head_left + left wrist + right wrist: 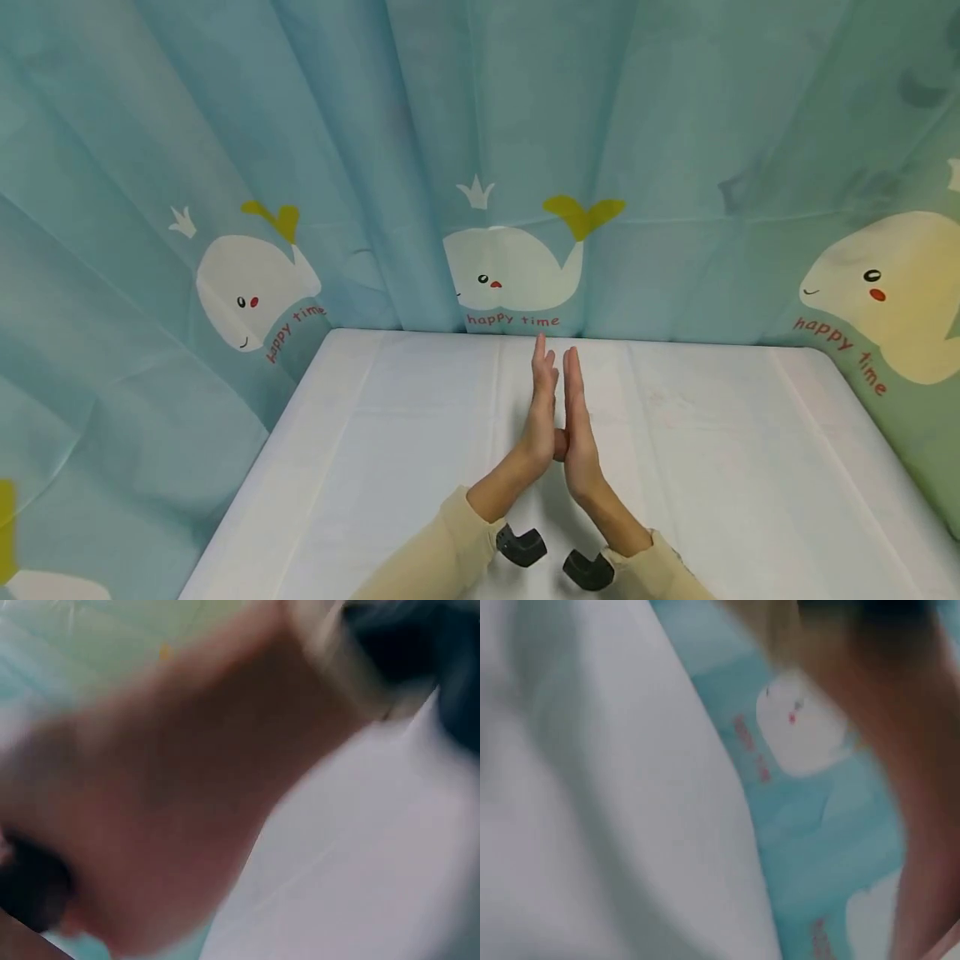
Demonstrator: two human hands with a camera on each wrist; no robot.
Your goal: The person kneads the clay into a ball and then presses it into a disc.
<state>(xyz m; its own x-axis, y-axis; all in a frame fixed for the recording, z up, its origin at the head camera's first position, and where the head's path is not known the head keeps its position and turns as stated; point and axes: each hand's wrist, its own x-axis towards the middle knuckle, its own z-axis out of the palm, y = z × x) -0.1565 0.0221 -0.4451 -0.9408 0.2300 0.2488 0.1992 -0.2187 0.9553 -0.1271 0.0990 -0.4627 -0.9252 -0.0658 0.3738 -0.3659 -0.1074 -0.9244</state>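
Beige sleeve (438,546) occupies six o'clock; left hand (538,421) and right hand (580,437), five o'clock, stand straight-fingered, palms facing; any contents indeterminable.

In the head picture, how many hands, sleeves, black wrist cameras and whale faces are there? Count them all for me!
Hands: 2
Sleeves: 2
Black wrist cameras: 2
Whale faces: 3
Total: 9
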